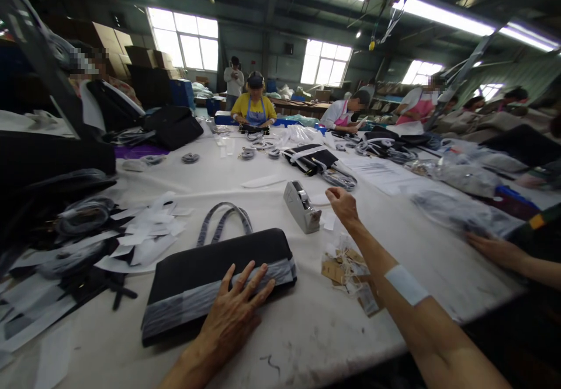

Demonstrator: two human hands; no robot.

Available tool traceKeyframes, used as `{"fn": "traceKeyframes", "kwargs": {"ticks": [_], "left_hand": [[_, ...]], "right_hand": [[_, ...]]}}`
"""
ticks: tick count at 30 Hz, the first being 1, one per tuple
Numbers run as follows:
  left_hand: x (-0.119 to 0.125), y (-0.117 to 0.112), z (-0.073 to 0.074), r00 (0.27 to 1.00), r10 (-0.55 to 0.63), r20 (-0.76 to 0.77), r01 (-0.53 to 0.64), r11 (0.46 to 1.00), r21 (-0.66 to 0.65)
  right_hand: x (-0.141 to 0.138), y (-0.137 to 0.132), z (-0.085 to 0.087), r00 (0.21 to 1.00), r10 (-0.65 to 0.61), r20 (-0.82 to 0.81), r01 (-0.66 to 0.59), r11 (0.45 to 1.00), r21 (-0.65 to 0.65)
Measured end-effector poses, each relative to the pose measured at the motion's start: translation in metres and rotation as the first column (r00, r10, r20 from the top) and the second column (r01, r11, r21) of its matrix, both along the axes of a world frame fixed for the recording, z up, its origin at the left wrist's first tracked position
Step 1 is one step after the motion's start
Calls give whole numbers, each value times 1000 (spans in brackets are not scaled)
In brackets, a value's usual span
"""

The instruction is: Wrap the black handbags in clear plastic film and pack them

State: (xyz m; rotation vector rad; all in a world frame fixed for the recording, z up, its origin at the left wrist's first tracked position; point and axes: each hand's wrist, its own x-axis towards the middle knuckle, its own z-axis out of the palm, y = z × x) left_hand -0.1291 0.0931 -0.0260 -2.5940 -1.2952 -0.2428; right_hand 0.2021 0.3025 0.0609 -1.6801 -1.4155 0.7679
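A black handbag (210, 266) lies on its side before me, with two wrapped grey handles (225, 219) pointing away. Across its near side runs a band of greyish translucent wrapping (193, 304). My left hand (239, 295) rests on this band, fingers spread over it. Beyond the bag's far right corner stands a grey tape dispenser (302, 208). Just right of it my right hand (343, 204) hovers with thumb and fingers pinched together; what they hold, if anything, is too small to make out. A pale patch (405, 284) sticks to my right forearm.
Brown tags with strings (346, 269) lie beside my right forearm. Paper scraps (151, 231) and coiled straps (83, 216) cover the left side. Another black bag (311, 158) lies farther back. At right, a co-worker's hand (495, 249) touches a plastic-wrapped item (464, 211). Several people work beyond.
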Motion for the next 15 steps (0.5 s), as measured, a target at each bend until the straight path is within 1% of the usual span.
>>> {"fn": "traceKeyframes", "kwargs": {"ticks": [1, 3, 5, 7, 11, 15], "left_hand": [[0, 0, 0, 1000, 0, 2, 0, 1000, 5], [-1, 1, -2, 1000, -4, 8, 3, 1000, 18], [-2, 1, -5, 1000, -9, 15, 9, 1000, 28], [-2, 2, -8, 1000, -15, 20, 14, 999, 31], [-2, 3, -11, 1000, -21, 20, 20, 999, 38], [-3, 3, -12, 999, -27, 22, 25, 996, 89]], "right_hand": [[0, 9, 3, 1000, -4, 7, 4, 999, -34], [-6, 22, 2, 999, 35, 10, -34, 990, -138], [-15, 29, -3, 995, 96, -1, -93, 966, -240], [-24, 33, -9, 990, 140, -11, -136, 943, -303], [-33, 38, -14, 984, 178, 7, -165, 922, -350], [-27, 43, -15, 984, 157, 82, -123, 940, -317]]}}
